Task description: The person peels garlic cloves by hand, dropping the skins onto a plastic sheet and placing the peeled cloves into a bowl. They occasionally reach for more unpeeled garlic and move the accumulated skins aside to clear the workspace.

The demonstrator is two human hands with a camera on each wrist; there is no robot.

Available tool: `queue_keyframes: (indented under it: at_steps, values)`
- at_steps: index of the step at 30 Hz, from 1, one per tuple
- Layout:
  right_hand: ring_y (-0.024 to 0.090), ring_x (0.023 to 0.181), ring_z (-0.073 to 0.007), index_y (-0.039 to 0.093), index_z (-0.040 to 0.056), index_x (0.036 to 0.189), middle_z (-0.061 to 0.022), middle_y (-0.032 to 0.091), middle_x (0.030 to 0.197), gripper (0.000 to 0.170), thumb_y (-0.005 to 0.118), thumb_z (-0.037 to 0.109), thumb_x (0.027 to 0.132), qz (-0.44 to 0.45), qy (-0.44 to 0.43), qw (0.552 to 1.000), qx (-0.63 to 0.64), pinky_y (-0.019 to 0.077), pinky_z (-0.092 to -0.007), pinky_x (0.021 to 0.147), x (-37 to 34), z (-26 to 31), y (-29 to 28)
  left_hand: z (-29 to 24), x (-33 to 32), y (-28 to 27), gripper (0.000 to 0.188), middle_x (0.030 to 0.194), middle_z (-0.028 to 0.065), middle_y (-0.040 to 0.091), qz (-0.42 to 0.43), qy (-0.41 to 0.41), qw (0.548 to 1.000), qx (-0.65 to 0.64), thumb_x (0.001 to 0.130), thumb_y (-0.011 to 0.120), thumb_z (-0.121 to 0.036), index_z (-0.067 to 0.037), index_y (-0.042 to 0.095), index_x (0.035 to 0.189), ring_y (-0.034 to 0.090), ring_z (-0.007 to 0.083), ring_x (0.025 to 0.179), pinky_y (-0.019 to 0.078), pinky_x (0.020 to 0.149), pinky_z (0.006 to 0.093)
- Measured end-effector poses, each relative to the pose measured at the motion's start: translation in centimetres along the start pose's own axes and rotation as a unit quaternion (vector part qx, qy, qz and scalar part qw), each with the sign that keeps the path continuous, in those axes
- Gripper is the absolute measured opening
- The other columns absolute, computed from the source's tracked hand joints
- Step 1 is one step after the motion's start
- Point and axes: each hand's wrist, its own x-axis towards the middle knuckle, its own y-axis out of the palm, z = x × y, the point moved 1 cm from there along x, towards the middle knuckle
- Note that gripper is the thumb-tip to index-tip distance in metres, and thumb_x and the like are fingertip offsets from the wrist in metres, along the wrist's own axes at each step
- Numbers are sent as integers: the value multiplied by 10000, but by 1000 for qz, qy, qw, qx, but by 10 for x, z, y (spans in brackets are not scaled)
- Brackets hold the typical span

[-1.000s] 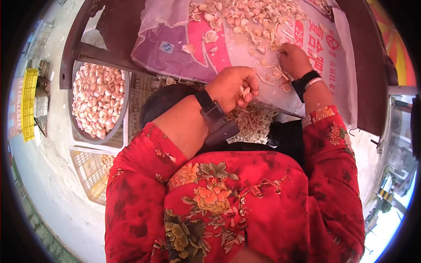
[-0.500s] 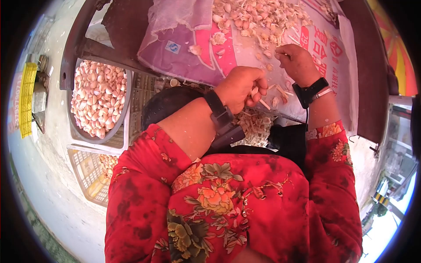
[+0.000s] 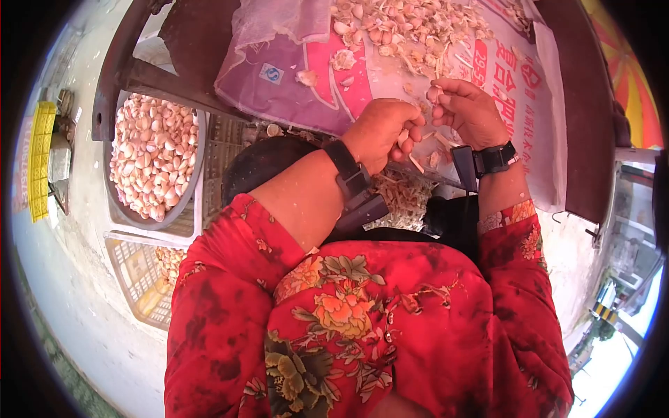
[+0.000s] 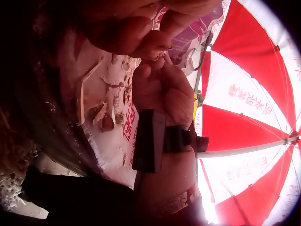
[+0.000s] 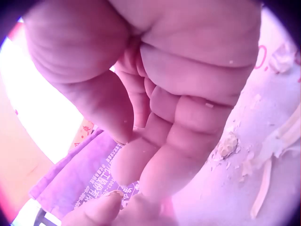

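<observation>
Curled beside the sack's front edge, the left hand (image 3: pixel 382 136) grips a garlic clove (image 3: pixel 403 136) and a pale stem piece. Close to its right, the right hand (image 3: pixel 474 118) appears to pinch a small garlic piece (image 3: pixel 437 93) between thumb and fingertips. In the left wrist view the left hand (image 4: pixel 136 30) fills the top, with the right hand (image 4: pixel 164 89) just below it. The right wrist view shows the right hand's (image 5: pixel 178 117) bent fingers; a left fingertip (image 5: pixel 106 207) lies below them, and the pinched piece cannot be made out.
A heap of garlic (image 3: pixel 411 31) lies on the printed sack (image 3: pixel 536 132). At left, a round basin (image 3: pixel 157 164) full of cloves stands above a yellowish basket (image 3: pixel 139 279). Peelings (image 3: pixel 401 202) lie below the sack's edge.
The right hand has come toward the left hand, its fingers reaching out more than before, with a small piece now at their tips. The left hand keeps its grip nearly in place.
</observation>
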Motion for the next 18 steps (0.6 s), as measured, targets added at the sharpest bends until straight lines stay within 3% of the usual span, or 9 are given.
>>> queue_keyframes:
  at_steps: [6, 8, 9, 10, 11, 15, 17, 18]
  values:
    - [639, 731, -161, 561, -46, 1132, -104, 650, 990, 265, 573, 16, 875, 121, -25, 990, 74, 554, -301, 675, -33, 15, 21, -2, -1, 1, 239, 721, 54, 571, 2, 6, 1000, 23, 874, 527, -233, -9, 591, 928, 483, 106, 536, 350, 437, 236]
    - [641, 734, -163, 557, -48, 1109, -113, 649, 985, 243, 569, 6, 873, 175, -49, 979, 92, 556, -309, 676, -46, 26, 31, 3, 4, -1, 211, 701, 76, 567, 12, 30, 999, 3, 846, 549, -206, 0, 585, 877, 496, 112, 493, 334, 386, 236]
    - [646, 742, -170, 553, -48, 1068, -125, 645, 985, 209, 572, -15, 862, 193, -84, 974, 83, 556, -298, 649, -55, 34, 42, 5, 6, -2, 199, 691, 86, 566, 18, 43, 999, -6, 833, 560, -192, 4, 582, 851, 503, 115, 471, 326, 361, 237]
    - [617, 668, -166, 536, -26, 1060, -203, 610, 955, 250, 634, 52, 844, 220, -115, 967, 57, 554, -330, 591, -69, 45, 53, 4, 5, -1, 202, 703, 77, 568, 15, 31, 999, 2, 846, 550, -197, 1, 586, 870, 499, 112, 491, 334, 383, 235]
    - [643, 758, -174, 561, -50, 1020, -158, 632, 953, 200, 595, -76, 824, 272, -130, 944, 137, 537, -251, 590, -91, 63, 76, 2, 3, 1, 207, 715, 68, 569, 13, 20, 1000, 12, 858, 540, -202, -3, 590, 889, 496, 109, 511, 341, 405, 234]
    - [655, 620, -250, 599, -130, 928, -276, 623, 900, 103, 598, -60, 852, 500, -266, 801, 194, 533, -281, 479, -132, 96, 128, 0, 3, 4, 206, 723, 65, 572, 20, -17, 999, 23, 873, 530, -191, 4, 589, 898, 493, 107, 503, 341, 408, 227]
    - [660, 591, -262, 613, -146, 911, -294, 624, 884, 105, 597, -56, 860, 513, -234, 804, 189, 534, -280, 457, -129, 109, 129, 2, 1, 7, 208, 721, 70, 573, 24, -16, 999, 27, 877, 529, -187, 12, 585, 903, 490, 104, 498, 340, 407, 221]
    - [663, 595, -262, 615, -142, 909, -294, 625, 883, 106, 593, -48, 864, 494, -266, 802, 207, 540, -277, 461, -132, 100, 130, 0, 0, 8, 209, 722, 69, 573, 26, -16, 999, 32, 877, 528, -186, 13, 585, 903, 490, 103, 498, 340, 407, 221]
